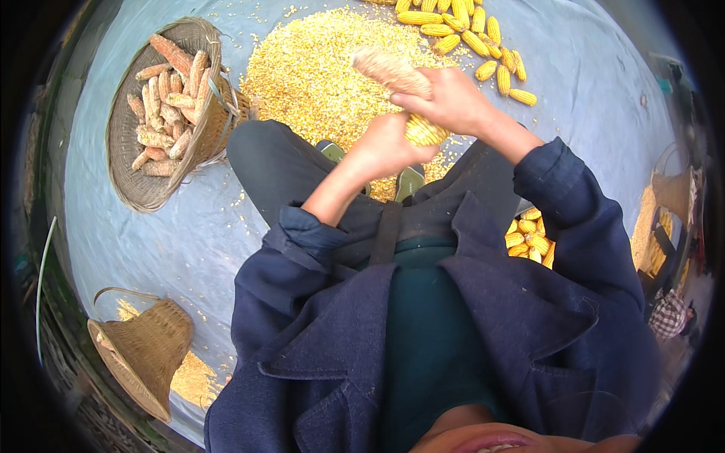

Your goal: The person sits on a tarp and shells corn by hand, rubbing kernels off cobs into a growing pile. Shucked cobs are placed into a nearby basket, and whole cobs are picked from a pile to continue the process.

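Note:
My left hand (388, 146) grips a yellow corn ear (426, 131), its kernels showing past the thumb and fingers. Just above it, my right hand (453, 101) is closed around a pale, stripped corncob (392, 71), blurred by motion. The cob crosses over the ear where my hands meet, but their exact contact is partly hidden. Beneath and beyond both hands spreads a large heap of loose corn kernels (306, 68).
A wicker basket (122, 141) of bare cobs stands left on a blue sheet (589, 85). Unshelled corn ears (476, 42) lie beyond the heap; more ears (529, 238) sit by my right hip. Another wicker basket (161, 328) lies tipped at lower left.

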Tool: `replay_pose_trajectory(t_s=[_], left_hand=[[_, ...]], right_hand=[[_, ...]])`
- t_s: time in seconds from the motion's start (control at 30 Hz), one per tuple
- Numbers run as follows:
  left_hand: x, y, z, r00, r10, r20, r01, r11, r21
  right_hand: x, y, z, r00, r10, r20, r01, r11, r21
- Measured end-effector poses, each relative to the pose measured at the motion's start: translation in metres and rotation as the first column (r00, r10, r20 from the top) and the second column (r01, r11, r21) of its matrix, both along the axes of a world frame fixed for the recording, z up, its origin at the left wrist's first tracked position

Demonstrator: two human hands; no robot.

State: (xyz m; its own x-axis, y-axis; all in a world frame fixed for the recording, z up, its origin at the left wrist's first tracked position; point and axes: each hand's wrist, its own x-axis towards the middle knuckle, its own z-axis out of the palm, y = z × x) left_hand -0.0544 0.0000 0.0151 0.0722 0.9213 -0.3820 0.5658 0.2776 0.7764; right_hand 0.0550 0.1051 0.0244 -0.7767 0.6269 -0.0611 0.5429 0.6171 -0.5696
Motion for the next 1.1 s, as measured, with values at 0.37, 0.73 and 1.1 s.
replay_pose_trajectory(t_s=[0.37,0.73,1.1], left_hand=[[-0.016,0.001,-0.018,0.963,0.227,-0.147,-0.194,0.958,0.209],[0.001,0.005,-0.022,0.979,0.104,-0.175,-0.066,0.975,0.213],[-0.006,0.01,-0.031,0.991,0.103,0.091,-0.13,0.913,0.387]], right_hand=[[-0.011,0.041,0.025,0.958,0.137,-0.254,-0.088,0.977,0.193],[-0.023,0.015,-0.028,0.987,-0.053,0.149,0.053,0.999,0.004],[-0.008,0.015,0.013,0.959,0.253,0.13,-0.248,0.967,-0.054]])
